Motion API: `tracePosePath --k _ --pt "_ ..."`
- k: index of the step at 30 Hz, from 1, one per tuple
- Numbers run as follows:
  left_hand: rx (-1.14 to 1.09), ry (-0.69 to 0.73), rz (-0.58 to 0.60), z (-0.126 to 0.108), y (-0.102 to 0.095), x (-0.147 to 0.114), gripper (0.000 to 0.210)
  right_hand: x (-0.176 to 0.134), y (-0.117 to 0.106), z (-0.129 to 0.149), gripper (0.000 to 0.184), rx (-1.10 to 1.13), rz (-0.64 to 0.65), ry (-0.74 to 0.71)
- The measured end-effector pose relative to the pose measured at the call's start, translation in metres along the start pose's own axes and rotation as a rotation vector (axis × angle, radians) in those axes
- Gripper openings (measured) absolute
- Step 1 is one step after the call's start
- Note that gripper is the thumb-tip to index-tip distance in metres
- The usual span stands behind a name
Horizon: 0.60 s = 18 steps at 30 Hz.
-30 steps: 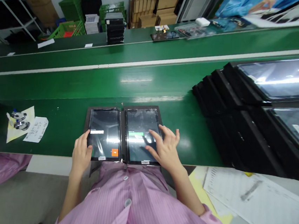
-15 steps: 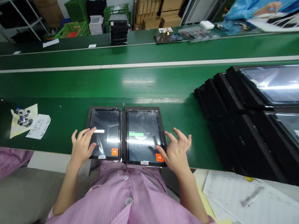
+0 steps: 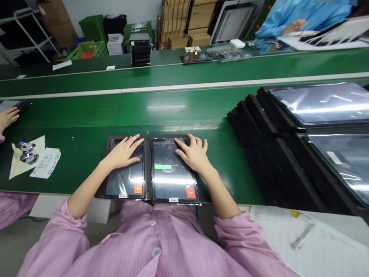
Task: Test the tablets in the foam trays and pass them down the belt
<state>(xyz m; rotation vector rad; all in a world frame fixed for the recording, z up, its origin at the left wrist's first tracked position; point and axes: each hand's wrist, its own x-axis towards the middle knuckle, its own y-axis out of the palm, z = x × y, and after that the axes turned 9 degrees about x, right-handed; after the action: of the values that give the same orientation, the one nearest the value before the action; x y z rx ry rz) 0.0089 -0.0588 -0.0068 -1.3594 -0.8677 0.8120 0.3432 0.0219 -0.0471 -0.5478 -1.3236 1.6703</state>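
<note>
Two tablets lie side by side on the green bench in front of me, each in a black tray. My left hand (image 3: 125, 152) is spread over the upper part of the left tablet (image 3: 124, 183), fingers stretched toward its top edge. Over the top right part of the right tablet (image 3: 167, 184) is my right hand (image 3: 194, 152), fingers apart, index finger at the screen's upper area. An orange button shows at the lower right of each screen, and a green bar crosses the right one. Whether the fingertips touch the glass I cannot tell. Neither hand grips anything.
Stacked black trays with tablets (image 3: 334, 105) rise on the right. A handwritten note (image 3: 45, 163) and small metallic parts (image 3: 29, 153) lie left. A co-worker's hand (image 3: 4, 119) rests on a dark tray at far left. Another person in blue (image 3: 301, 12) sits across the bench.
Both my hands have moved up the screens, from the lower and side edges to the upper parts. The left screen's white bar is no longer visible. The co-worker's hand at left has reached further forward.
</note>
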Motion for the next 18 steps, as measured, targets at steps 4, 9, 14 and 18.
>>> tracePosePath --k 4,9,14,18 --pt "0.017 0.031 0.01 -0.001 -0.004 -0.009 0.065 -0.007 -0.008 -0.001 0.042 0.041 0.022 -0.043" --pt "0.058 -0.013 -0.052 0.003 0.002 0.003 0.065 0.003 -0.009 0.009 0.048 0.045 0.018 0.013" --pt "-0.038 0.09 -0.064 0.009 0.004 -0.001 0.06 0.006 -0.011 0.002 0.049 0.214 0.019 -0.067" --pt "0.015 -0.097 -0.182 0.021 0.004 -0.013 0.053 0.016 0.005 -0.018 0.065 0.551 -0.264 -0.008"
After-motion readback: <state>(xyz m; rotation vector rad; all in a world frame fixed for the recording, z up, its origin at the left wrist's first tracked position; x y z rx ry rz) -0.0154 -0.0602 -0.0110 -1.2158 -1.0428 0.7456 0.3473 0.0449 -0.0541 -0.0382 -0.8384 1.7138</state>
